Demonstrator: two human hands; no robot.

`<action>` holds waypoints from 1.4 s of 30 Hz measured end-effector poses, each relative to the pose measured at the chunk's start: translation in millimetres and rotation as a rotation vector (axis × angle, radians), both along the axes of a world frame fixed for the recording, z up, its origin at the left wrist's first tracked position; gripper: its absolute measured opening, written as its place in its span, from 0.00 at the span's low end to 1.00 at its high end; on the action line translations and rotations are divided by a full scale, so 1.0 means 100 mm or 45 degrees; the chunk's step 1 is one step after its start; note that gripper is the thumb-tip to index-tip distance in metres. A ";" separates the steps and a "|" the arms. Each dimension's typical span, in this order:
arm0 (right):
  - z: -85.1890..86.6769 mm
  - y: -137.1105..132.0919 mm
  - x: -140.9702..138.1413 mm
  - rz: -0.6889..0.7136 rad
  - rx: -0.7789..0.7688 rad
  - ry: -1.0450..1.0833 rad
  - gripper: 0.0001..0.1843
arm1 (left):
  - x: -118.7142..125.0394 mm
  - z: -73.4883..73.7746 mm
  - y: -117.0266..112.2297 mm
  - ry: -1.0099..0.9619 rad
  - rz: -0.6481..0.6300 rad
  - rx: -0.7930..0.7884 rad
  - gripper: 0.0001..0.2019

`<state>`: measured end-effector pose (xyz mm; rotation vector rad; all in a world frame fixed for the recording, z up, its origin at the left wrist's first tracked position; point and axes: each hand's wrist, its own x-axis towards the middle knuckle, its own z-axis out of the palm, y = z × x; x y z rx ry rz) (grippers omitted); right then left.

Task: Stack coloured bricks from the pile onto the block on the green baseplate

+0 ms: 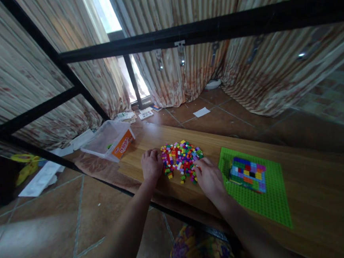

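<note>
A loose heap of small multicoloured building bricks (178,158) lies on the wooden bench top. My left hand (152,165) rests against the heap's left edge with its fingers curled in; whatever they may hold is hidden. At the right edge of the heap, my right hand (210,176) has its fingers bent together among the bricks, and what is between the fingertips cannot be made out. To the right of that hand lies a green studded baseplate (273,202), bearing a flat rectangular block of coloured bricks (248,174) fitted side by side.
A clear plastic box (101,144) with an orange label stands at the left end of the wooden bench top (320,197). Black metal frame bars (182,36) cross in front of striped curtains (162,10). Papers (201,112) lie on the tiled floor.
</note>
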<state>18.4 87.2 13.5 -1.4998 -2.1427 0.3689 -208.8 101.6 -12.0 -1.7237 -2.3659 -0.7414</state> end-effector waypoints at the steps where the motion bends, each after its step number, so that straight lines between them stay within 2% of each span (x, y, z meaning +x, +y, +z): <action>1: 0.00 0.03 -0.01 0.013 -0.010 -0.003 0.12 | 0.00 0.00 0.00 -0.006 -0.001 0.002 0.13; 8: -0.06 0.20 0.12 0.018 -0.042 -0.083 0.12 | 0.00 0.00 -0.01 -0.023 -0.011 0.018 0.13; 12: -0.02 0.25 0.17 -0.002 -0.049 -0.068 0.12 | 0.01 0.00 -0.01 -0.026 -0.001 0.016 0.13; 18: 0.07 0.26 -0.15 0.132 -0.025 0.000 0.11 | 0.01 0.00 -0.02 -0.022 -0.007 0.011 0.16; 23: 0.05 0.32 -0.41 0.247 -0.038 -0.082 0.12 | 0.01 0.00 -0.02 -0.014 -0.013 -0.006 0.15; 30: 0.03 0.44 -0.32 0.321 -0.125 -0.115 0.12 | 0.03 0.01 -0.02 -0.019 0.003 -0.013 0.15; 34: 0.04 0.46 -0.28 0.256 -0.137 -0.097 0.11 | 0.03 0.00 -0.02 -0.012 0.003 -0.011 0.16; 42: 0.09 0.42 -0.56 0.276 -0.129 -0.191 0.10 | 0.03 0.01 -0.02 -0.014 0.002 -0.006 0.14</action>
